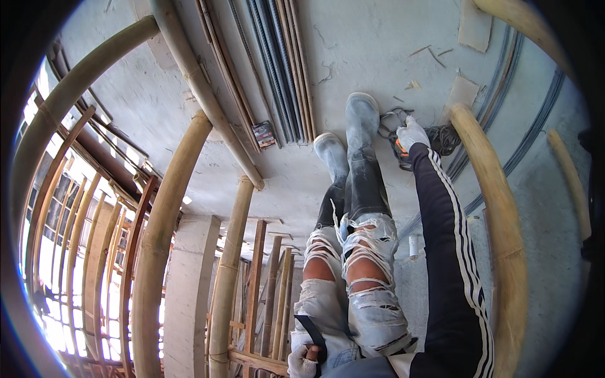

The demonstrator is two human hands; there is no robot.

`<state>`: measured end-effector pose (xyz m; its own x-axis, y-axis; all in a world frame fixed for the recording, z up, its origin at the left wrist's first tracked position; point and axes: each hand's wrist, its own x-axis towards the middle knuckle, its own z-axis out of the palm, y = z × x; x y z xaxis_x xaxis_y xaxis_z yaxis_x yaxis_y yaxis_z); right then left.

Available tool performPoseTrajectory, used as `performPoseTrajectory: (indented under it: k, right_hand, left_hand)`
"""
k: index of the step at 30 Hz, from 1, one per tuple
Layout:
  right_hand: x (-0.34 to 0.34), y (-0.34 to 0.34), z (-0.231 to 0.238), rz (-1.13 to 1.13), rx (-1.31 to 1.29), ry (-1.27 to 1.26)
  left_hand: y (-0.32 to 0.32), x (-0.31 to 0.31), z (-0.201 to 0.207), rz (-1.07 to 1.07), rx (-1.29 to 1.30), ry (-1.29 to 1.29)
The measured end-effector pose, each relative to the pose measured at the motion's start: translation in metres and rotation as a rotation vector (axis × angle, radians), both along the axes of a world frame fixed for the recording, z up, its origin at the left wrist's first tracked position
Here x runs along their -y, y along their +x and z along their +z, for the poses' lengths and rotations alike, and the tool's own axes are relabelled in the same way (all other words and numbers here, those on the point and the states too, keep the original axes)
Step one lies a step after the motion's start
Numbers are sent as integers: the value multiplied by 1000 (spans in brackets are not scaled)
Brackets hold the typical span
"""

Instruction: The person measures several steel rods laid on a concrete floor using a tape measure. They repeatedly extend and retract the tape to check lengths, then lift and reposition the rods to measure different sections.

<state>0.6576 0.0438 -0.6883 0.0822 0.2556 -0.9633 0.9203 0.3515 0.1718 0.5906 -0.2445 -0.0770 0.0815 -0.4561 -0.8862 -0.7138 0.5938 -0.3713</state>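
My right hand (pixel 413 134), in a white glove, reaches down at the end of a dark striped sleeve. Its fingers look closed, over a black-and-orange object (pixel 401 150) whose kind I cannot make out. Dark cord or strap (pixel 443 140) lies tangled beside it on the floor. Low in the view, close to my body, my left hand (pixel 302 361), gloved with bare fingertips, is closed around a black strap (pixel 311 332). Part of that hand is cut off by the lower edge. My legs, in torn jeans and grey rubber boots (pixel 362 123), stretch out between the hands.
Bamboo poles stand at the left (pixel 165 252) and right (pixel 498 239). Another pole (pixel 205 94) slants across the upper left. Long steel bars (pixel 274 69) lie on the concrete floor (pixel 353 50), with a small dark packet (pixel 265 134) by them. A concrete column (pixel 191 283) rises at lower left.
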Motion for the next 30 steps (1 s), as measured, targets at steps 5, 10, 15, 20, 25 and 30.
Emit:
performPoseTrajectory:
  k: [5, 10, 15, 20, 25, 30]
  right_hand:
    - [25, -1, 28, 145, -42, 82]
    - [25, 11, 84, -127, -27, 139]
    - [-18, 28, 163, -104, -288, 301]
    - [-63, 17, 268, -337, -414, 214]
    - [-85, -15, 352, -615, -519, 145]
    - [-112, -53, 420, -511, -655, 124]
  left_hand:
    - [10, 9, 6, 19, -55, 20]
    - [21, 11, 11, -99, -137, 67]
    - [24, 2, 15, -156, -212, 175]
    - [4, -8, 45, -277, -265, 317]
    - [-12, -12, 88, -306, -454, 452]
    - [-2, -7, 126, -400, -711, 547]
